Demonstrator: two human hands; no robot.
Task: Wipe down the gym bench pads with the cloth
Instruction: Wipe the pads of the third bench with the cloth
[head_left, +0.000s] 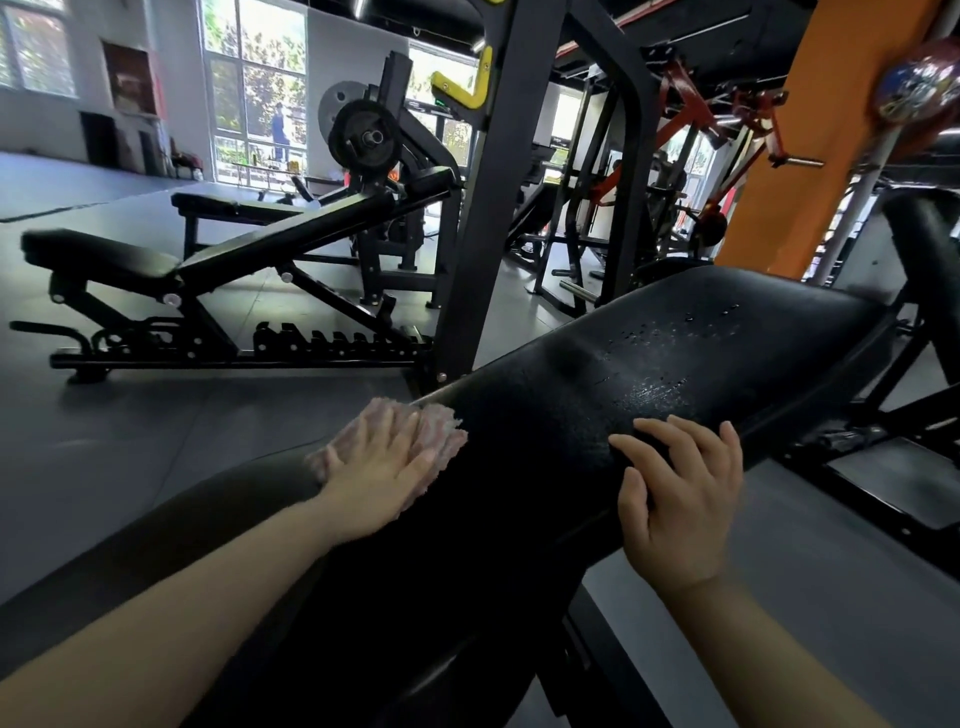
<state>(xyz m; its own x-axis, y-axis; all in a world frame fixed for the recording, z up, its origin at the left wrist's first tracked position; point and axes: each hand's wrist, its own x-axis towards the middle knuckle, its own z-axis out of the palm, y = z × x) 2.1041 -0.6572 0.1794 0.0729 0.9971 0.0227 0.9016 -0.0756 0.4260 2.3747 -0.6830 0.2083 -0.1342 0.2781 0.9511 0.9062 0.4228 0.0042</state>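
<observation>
A long black bench pad (545, 415) runs from the bottom left up to the right. Water droplets (670, 358) glisten on its far half. My left hand (379, 467) lies flat with straight fingers on a pink fluffy cloth (441, 423), pressing it onto the pad's left edge. My right hand (680, 499) rests on the pad's right edge, fingers spread and slightly bent over the surface, holding nothing.
An adjustable black bench (208, 270) stands on the grey floor to the left. A black rack upright (498, 182) rises just behind the pad. An orange pillar (831, 130) and further machines stand at the back right. Another black pad (924, 260) is at the far right.
</observation>
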